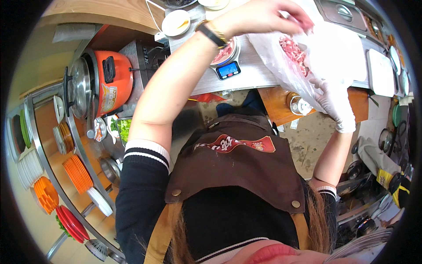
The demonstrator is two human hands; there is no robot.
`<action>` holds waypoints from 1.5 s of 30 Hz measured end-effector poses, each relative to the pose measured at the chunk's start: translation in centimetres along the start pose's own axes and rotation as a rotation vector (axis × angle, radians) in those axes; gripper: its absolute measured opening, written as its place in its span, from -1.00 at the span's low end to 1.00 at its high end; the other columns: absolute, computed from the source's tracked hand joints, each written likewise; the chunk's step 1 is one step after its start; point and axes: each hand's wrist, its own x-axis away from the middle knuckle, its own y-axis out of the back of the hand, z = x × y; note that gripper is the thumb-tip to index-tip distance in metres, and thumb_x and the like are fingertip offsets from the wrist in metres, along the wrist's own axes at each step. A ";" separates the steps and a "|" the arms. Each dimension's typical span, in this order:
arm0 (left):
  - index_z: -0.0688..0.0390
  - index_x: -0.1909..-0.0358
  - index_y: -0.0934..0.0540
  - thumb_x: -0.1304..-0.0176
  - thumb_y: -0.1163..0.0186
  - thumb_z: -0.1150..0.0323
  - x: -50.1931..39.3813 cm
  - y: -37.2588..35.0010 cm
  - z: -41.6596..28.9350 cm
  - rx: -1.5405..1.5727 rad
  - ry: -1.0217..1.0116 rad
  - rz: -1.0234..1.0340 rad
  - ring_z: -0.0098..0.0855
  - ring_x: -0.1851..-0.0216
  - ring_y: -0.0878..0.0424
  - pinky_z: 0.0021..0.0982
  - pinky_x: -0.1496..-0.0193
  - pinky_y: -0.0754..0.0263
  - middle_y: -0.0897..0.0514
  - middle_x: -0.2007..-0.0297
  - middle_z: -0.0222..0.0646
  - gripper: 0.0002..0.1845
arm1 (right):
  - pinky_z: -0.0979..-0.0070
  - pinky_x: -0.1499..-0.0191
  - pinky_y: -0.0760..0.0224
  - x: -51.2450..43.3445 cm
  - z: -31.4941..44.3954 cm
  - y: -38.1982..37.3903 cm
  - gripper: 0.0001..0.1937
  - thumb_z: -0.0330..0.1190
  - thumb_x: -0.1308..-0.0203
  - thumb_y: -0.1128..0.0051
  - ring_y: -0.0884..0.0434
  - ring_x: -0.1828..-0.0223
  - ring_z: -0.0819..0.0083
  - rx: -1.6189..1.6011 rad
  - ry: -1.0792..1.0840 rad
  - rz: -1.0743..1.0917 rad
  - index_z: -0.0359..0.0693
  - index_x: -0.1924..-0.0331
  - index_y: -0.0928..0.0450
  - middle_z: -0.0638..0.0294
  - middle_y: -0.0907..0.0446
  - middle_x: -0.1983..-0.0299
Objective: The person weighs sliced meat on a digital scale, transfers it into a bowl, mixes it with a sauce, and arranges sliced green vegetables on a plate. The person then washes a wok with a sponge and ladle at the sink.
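My bare left hand (291,19), with a black band at the wrist, reaches across over a clear plastic bag (268,59). Its fingers are bent and blurred, with something pinkish at the tips; whether it holds this is unclear. Sliced raw meat (293,52) lies in the bag. My right hand (334,102) wears a whitish glove and grips the bag's near edge. Left of the bag, a round container (235,49) of similar meat (224,56) sits on a digital kitchen scale (228,70) with a lit display. My left forearm partly hides the container.
A white plate (176,23) rests at the table's (254,74) far left. An orange cooker (113,84) with a lid stands left. Stacked plates (77,173) fill a metal rack. Right are a white tray (380,72) and a lidded steel pan (343,15). Below the bag stands a glass jar (299,104).
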 end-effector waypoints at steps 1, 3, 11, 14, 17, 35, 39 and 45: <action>0.21 0.04 -0.59 -0.20 -0.25 0.34 -0.7 -0.9 -0.4 -0.197 -0.118 0.027 -0.43 0.14 -0.63 -0.42 0.03 -0.52 -0.66 0.17 -0.28 -0.70 | 0.33 0.07 -0.42 0.0 -0.1 0.0 -0.64 -0.39 -0.04 -0.22 -0.61 0.22 0.19 -0.025 -0.020 0.015 -0.19 0.01 -0.60 0.07 -0.65 0.26; 0.20 0.11 -0.62 -0.18 -0.23 0.33 -1.4 -2.2 -2.4 -0.784 -0.085 0.065 -0.35 0.17 -0.65 -0.39 0.07 -0.53 -0.68 0.21 -0.22 -0.74 | 0.33 0.04 -0.41 0.2 -0.4 0.1 -0.64 -0.42 -0.05 -0.21 -0.61 0.19 0.18 -0.075 -0.064 0.045 -0.20 -0.01 -0.59 0.06 -0.65 0.25; 0.19 0.14 -0.65 -0.16 -0.17 0.46 3.8 2.5 -2.3 -0.721 0.009 -0.335 -0.36 0.33 -0.68 -0.45 0.24 -0.58 -0.71 0.30 -0.21 -0.77 | 0.33 0.02 -0.41 1.2 -3.0 -1.1 -0.64 -0.41 -0.06 -0.23 -0.60 0.14 0.19 -0.030 -0.076 -0.003 -0.20 -0.01 -0.58 0.06 -0.64 0.22; 0.03 0.09 -0.69 -0.28 -0.23 0.27 10.5 6.4 2.1 -0.473 0.199 -0.530 -0.60 0.31 -0.66 -0.58 0.30 -0.57 -0.71 0.29 -0.48 -0.79 | 0.34 0.00 -0.41 1.3 -2.8 -0.8 -0.64 -0.38 -0.07 -0.24 -0.59 0.12 0.20 -0.011 -0.066 -0.016 -0.18 -0.01 -0.58 0.08 -0.64 0.20; 0.10 0.08 -0.67 -0.31 -0.19 0.30 15.6 6.8 2.8 -0.286 0.417 -0.740 -0.67 0.42 -0.59 -0.68 0.38 -0.39 -0.71 0.29 -0.48 -0.78 | 0.32 0.05 -0.41 1.4 -2.3 -0.7 -0.65 -0.34 -0.05 -0.27 -0.59 0.18 0.17 -0.052 -0.045 -0.063 -0.20 0.04 -0.60 0.05 -0.63 0.26; 0.23 0.10 -0.64 -0.27 -0.20 0.44 12.7 -3.4 4.4 -0.382 0.161 -0.647 -0.55 0.28 -0.65 -0.53 0.19 -0.51 -0.72 0.30 -0.38 -0.80 | 0.30 -0.16 -0.33 -0.8 -2.3 -1.1 -0.48 -0.38 -0.11 -0.13 -0.52 -0.12 0.13 0.124 0.078 -0.192 0.03 -0.23 -0.42 0.02 -0.50 -0.14; 0.18 0.26 -0.68 -0.15 -0.12 0.37 -0.7 -8.9 7.8 -0.836 -0.010 -0.070 -0.18 0.25 -0.66 -0.25 0.11 -0.52 -0.70 0.28 -0.17 -0.80 | 0.17 -0.26 -0.20 -1.7 -1.5 -1.1 -0.36 -0.42 -0.07 -0.10 -0.41 -0.22 -0.03 0.200 -0.031 -0.104 0.14 -0.32 -0.31 -0.06 -0.31 -0.31; 0.05 0.13 -0.69 -0.22 -0.12 0.26 -2.0 -3.8 20.3 -1.270 0.488 0.367 -0.30 0.37 -0.65 -0.32 0.17 -0.53 -0.72 0.27 -0.29 -0.74 | 0.12 -0.20 -0.21 -1.1 -3.0 -2.0 -0.30 -0.38 0.02 -0.23 -0.47 -0.10 -0.01 0.153 -0.074 -0.199 -0.07 -0.32 -0.29 -0.07 -0.48 -0.08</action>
